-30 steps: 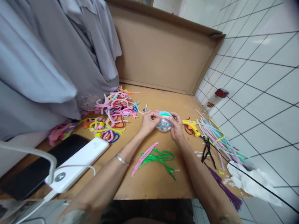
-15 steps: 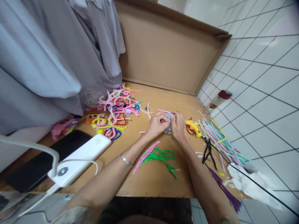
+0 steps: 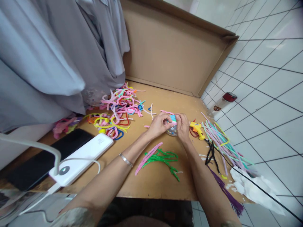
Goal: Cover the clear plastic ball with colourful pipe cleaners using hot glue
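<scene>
Between my hands, in the head view, is a small clear, rounded container (image 3: 172,131) with bands of blue and pink pipe cleaner around its upper part. My left hand (image 3: 159,126) is closed at its left side, thumb and fingers pressed against the pink band. Against the right side lies my right hand (image 3: 183,126), its fingers curled over the container. A yellow glue gun (image 3: 197,130) rests just right of my right hand. Nearer me lie green pipe cleaners (image 3: 163,157) and a pink pipe cleaner strip (image 3: 148,158).
A heap of coloured pipe cleaners (image 3: 123,104) is at the back left, beside grey cloth (image 3: 104,50). A white power bank (image 3: 82,159) and black phone (image 3: 49,159) lie front left. Straight pipe cleaners (image 3: 221,142), a black cable (image 3: 251,179) and white fluff (image 3: 251,186) are right.
My fingers have shifted apart a little on the container, so more of its blue and pink bands shows. The view has moved slightly; the things on the table lie as before.
</scene>
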